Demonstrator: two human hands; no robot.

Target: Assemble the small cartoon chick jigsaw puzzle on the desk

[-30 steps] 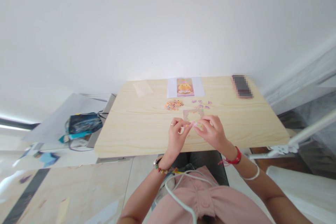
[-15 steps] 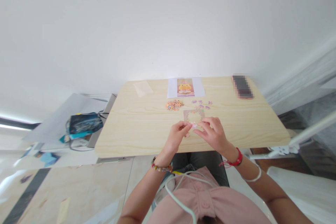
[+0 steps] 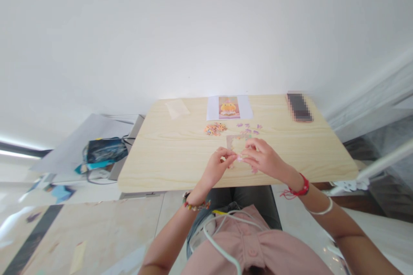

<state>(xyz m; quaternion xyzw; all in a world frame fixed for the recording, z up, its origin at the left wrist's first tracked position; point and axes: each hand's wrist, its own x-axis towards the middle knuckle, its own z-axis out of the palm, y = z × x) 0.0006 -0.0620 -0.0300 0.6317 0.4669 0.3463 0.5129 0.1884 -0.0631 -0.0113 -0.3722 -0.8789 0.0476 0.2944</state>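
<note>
A small pale pink jigsaw piece (image 3: 239, 158) is pinched between my two hands above the near part of the table. My left hand (image 3: 217, 166) grips its left side with thumb and forefinger. On its right side, the fingertips of my right hand (image 3: 265, 161) are closed on it. Just beyond them lies a partly joined jigsaw border (image 3: 229, 139), its right and near sides mostly hidden by my hands. A loose pink jigsaw piece (image 3: 254, 170) shows below my right hand. Several purple jigsaw pieces (image 3: 248, 131) are spread out beyond the border.
A heap of orange mixed jigsaw pieces (image 3: 215, 129) sits left of the purple ones. Behind it is a sheet with a printed yellow figure (image 3: 229, 107). A pale packet (image 3: 177, 108) lies at back left, a phone (image 3: 299, 106) at back right of the wooden table (image 3: 155, 150).
My right hand has shifted slightly and turned, covering more of the border's right side. The loose pink piece below it now shows. Its fingertips have come in closer to the piece held by my left hand.
</note>
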